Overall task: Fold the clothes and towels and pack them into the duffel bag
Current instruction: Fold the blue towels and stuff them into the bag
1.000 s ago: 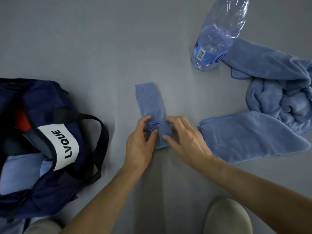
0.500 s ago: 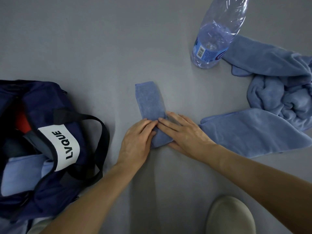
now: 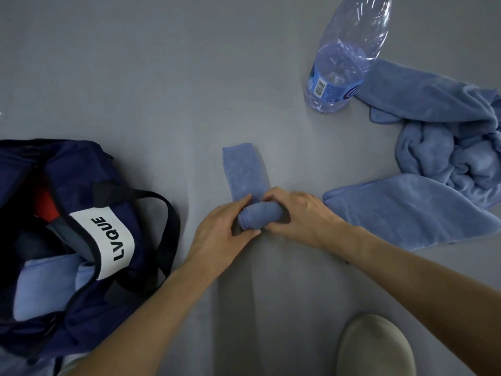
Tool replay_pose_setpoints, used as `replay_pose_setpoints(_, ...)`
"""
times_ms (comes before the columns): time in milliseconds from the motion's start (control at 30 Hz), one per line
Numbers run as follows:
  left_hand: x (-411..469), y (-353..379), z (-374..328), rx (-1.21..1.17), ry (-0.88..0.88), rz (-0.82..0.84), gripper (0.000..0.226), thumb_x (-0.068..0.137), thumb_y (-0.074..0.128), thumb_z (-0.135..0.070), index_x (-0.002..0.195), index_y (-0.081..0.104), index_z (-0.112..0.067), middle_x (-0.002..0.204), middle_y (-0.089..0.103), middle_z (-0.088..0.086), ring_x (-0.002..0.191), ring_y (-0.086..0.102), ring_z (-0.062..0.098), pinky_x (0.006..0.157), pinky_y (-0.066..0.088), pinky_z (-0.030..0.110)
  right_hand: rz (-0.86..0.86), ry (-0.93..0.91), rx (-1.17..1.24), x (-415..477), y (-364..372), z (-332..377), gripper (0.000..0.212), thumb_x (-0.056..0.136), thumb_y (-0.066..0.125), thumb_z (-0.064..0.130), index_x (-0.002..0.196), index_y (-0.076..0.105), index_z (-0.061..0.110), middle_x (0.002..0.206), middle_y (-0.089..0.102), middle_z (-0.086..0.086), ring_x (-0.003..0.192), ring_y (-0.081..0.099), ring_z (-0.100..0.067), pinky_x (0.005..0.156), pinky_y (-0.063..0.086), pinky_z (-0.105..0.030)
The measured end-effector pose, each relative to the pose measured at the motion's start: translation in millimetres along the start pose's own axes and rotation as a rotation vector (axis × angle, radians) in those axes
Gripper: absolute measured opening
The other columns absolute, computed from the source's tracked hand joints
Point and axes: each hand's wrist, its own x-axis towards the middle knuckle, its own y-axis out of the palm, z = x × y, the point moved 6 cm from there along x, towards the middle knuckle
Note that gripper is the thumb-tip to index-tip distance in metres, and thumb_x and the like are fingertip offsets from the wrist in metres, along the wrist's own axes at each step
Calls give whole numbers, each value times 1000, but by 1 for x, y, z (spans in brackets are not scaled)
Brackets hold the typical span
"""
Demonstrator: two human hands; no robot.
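Roughly midway, I'd say. The navy duffel bag [image 3: 67, 185] sits open on the left with a pale blue folded piece [image 3: 43, 283] and a red thing [image 3: 44, 204] already inside, so some packing is done. Right now both hands are on the small blue towel [image 3: 245, 172] in the middle of the grey floor [image 3: 135, 77]. The left hand [image 3: 219, 234] and right hand [image 3: 301, 215] each have their fingers curled round one end of the rolled-up near part, while the far half lies flat, not yet rolled. Left to do, by my guess: finish this roll, drop it in the bag, then deal with the big blue towel [image 3: 433, 164], which lies crumpled well off to the right beside a plastic water bottle [image 3: 344, 58].
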Motion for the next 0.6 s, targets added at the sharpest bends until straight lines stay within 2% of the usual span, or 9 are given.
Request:
replay_pose_setpoints(100, -4, -4, 8, -116, -134, 47, 48, 89, 71, -45, 134, 53, -40, 112, 69, -15, 101, 64, 7, 86, 50, 23, -7, 117, 116, 2, 1, -3, 44, 76, 64, 61, 113, 51, 41, 84, 66, 13, 82, 65, -12, 80, 55, -38)
replay_pose_setpoints(167, -3, -6, 9, -195, -168, 32, 46, 92, 67, -44, 133, 48, -44, 109, 69, -16, 97, 66, 6, 84, 55, 32, -55, 146, 136, 3, 3, 2, 42, 80, 65, 59, 115, 52, 39, 88, 68, 10, 86, 65, -16, 80, 55, -37)
replay_pose_setpoints(233, 3, -6, 10, -227, -198, 10, 44, 93, 66, -45, 132, 46, -46, 102, 70, -14, 92, 68, 10, 81, 56, 36, -155, 128, 120, 1, 1, 8, 47, 86, 65, 56, 126, 52, 35, 97, 70, 4, 91, 66, -21, 79, 53, -34)
replay_pose_setpoints(300, 11, -8, 8, -220, -231, -9, 39, 92, 66, -46, 128, 52, -44, 85, 68, -13, 81, 67, 13, 72, 53, 33, -293, 26, 43, -4, -4, 18, 54, 90, 65, 48, 138, 49, 29, 114, 65, 1, 101, 63, -23, 79, 54, -37)
replay_pose_setpoints(400, 20, -7, 6, -138, -274, -11, 33, 93, 64, -46, 124, 57, -37, 71, 59, -11, 71, 60, 12, 62, 42, 28, -396, -231, -211, -11, -1, 29, 53, 90, 70, 35, 139, 53, 23, 138, 52, -3, 116, 57, -26, 77, 59, -43)
replay_pose_setpoints(467, 22, -7, 5, -64, -277, -44, 36, 93, 63, -48, 124, 57, -32, 79, 61, -10, 79, 62, 16, 65, 42, 29, -344, -298, -372, -9, 8, 21, 69, 84, 75, 39, 145, 49, 19, 150, 46, -7, 128, 52, -30, 86, 56, -44)
replay_pose_setpoints(500, 21, -8, 4, -2, -255, -79, 41, 93, 62, -49, 128, 55, -30, 89, 64, -7, 87, 63, 19, 70, 45, 30, -308, -298, -422, -6, 12, 16, 78, 81, 76, 43, 148, 45, 18, 153, 43, -8, 131, 50, -31, 90, 54, -45)
replay_pose_setpoints(533, 20, -9, 2, 50, -214, -122, 46, 93, 62, -48, 133, 51, -30, 105, 64, -3, 98, 62, 20, 76, 47, 31, -284, -294, -452, -3, 14, 11, 82, 80, 75, 45, 150, 41, 18, 154, 42, -8, 133, 48, -32, 93, 53, -46)
replay_pose_setpoints(600, 17, -11, -4, 122, -93, -200, 51, 93, 64, -42, 140, 47, -30, 139, 50, -2, 120, 53, 19, 90, 48, 35, -280, -303, -469, 3, 14, 10, 80, 81, 73, 45, 149, 40, 18, 154, 43, -9, 132, 49, -32, 93, 53, -46)
